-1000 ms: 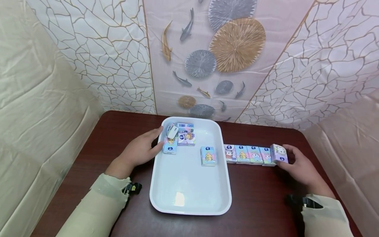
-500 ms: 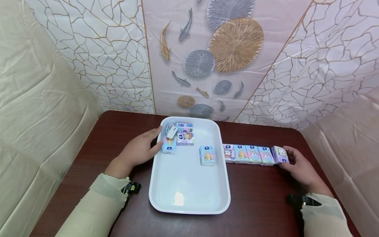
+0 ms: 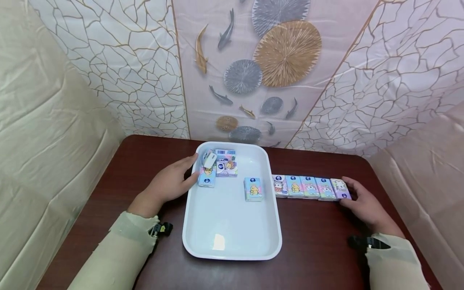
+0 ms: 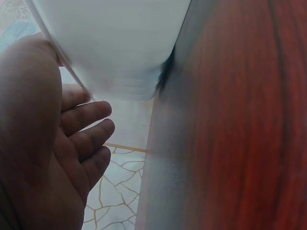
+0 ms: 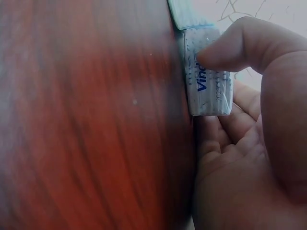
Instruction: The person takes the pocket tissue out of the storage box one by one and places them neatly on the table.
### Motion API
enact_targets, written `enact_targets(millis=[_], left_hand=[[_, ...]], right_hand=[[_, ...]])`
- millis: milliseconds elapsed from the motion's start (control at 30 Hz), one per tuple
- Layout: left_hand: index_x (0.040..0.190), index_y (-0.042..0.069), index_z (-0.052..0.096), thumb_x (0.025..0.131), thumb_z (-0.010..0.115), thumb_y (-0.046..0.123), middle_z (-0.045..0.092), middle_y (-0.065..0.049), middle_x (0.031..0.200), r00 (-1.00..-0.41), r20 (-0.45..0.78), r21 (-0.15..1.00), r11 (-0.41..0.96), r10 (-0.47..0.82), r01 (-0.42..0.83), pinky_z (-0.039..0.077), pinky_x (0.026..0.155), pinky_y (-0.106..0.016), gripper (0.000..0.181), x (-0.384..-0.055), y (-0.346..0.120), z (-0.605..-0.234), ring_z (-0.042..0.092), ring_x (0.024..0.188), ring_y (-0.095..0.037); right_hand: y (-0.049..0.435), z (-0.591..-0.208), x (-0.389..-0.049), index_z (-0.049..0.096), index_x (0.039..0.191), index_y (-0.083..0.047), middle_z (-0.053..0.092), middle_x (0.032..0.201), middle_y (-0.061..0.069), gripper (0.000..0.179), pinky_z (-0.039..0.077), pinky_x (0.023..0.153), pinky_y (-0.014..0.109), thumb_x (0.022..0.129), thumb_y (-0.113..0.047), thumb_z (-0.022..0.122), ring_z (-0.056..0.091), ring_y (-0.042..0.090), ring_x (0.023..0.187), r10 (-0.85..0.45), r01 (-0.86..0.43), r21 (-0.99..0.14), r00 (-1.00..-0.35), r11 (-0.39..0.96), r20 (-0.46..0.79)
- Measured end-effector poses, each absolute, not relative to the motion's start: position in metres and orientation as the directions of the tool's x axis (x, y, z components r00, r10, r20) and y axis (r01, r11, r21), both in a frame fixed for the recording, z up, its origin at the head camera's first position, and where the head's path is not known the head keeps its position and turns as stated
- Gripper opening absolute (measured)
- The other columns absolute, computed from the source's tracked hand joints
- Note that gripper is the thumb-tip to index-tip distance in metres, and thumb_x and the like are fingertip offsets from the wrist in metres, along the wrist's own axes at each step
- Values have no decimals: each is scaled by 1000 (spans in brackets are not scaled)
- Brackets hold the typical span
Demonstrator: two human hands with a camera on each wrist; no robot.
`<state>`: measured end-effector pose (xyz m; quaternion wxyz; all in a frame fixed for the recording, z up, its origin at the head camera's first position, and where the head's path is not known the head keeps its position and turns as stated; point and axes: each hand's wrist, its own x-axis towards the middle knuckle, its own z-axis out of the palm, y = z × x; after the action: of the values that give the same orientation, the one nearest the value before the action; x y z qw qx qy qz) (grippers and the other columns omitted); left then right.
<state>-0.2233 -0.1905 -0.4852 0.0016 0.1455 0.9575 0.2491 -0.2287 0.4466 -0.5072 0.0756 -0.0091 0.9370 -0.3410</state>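
1. Packs of tissue sit in two places: we count five in a row (image 3: 311, 187) on the dark table (image 3: 319, 237), touching edge to edge just right of the white tray (image 3: 232, 233), and more inside the tray.
2. Our right hand (image 3: 364, 201) is at the row's right end. Thumb and fingers pinch the purple end pack (image 3: 340, 189); the right wrist view shows the thumb pressed on that pack (image 5: 206, 81), fingers curled behind it.
3. Our left hand (image 3: 170, 183) rests on the tray's left rim with fingers relaxed and nearly straight, holding nothing. Fingertips are just beside the small heap of packs (image 3: 217, 167) in the tray's far left corner; we can't tell if they touch.
4. One lone pack (image 3: 253, 189) lies near the tray's right wall.
5. Step in hand, as we judge it: seating the fifth pack flush in the row.
6. Next move likely calls for letting go without nudging the line, then picking a tray pack, the lone one being nearest.
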Motion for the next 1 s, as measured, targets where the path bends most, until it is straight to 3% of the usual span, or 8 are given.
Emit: enact_targets(millis=[167, 300, 400, 567, 1000], left_hand=[[169, 23, 23, 106, 53, 55, 37, -6, 171, -959, 71, 476, 836, 275, 275, 38, 124, -54, 77, -223, -191, -487, 37, 157, -26], [169, 23, 23, 106, 53, 55, 37, -6, 171, -959, 78, 474, 836, 274, 277, 38, 124, -54, 77, -224, -190, -487, 37, 157, -26], [169, 23, 22, 106, 53, 55, 37, -7, 171, -957, 79, 473, 834, 281, 284, 38, 124, -54, 77, -224, -191, -487, 37, 157, -27], [169, 22, 23, 106, 53, 54, 37, -10, 170, -953, 92, 473, 830, 287, 296, 38, 124, -54, 77, -224, -192, -488, 38, 157, -28], [169, 23, 22, 106, 52, 55, 37, -9, 171, -957, 81, 473, 834, 280, 284, 38, 124, -54, 77, -225, -192, -489, 37, 157, -28]], right_hand=[[447, -508, -230, 18, 170, -15, 35, 164, 26, 88, 38, 89, 20, 102, -33, 70, 44, 40, 136, -77, 31, -627, -987, 778, -144], [445, -508, -230, 16, 171, -18, 31, 167, 27, 89, 41, 108, 49, 101, -29, 70, 39, 44, 139, -69, 45, -629, -985, 776, -155], [444, -506, -230, 13, 171, -21, 25, 170, 28, 90, 29, 113, 75, 101, -27, 70, 33, 49, 144, -62, 63, -627, -983, 776, -175], [443, -504, -229, 10, 171, -24, 19, 171, 31, 91, 22, 115, 81, 101, -27, 68, 26, 54, 148, -62, 76, -611, -978, 788, -202], [441, -504, -225, 10, 171, -24, 21, 170, 31, 91, 23, 114, 81, 102, -34, 69, 29, 53, 145, -69, 70, -637, -979, 767, -191]])
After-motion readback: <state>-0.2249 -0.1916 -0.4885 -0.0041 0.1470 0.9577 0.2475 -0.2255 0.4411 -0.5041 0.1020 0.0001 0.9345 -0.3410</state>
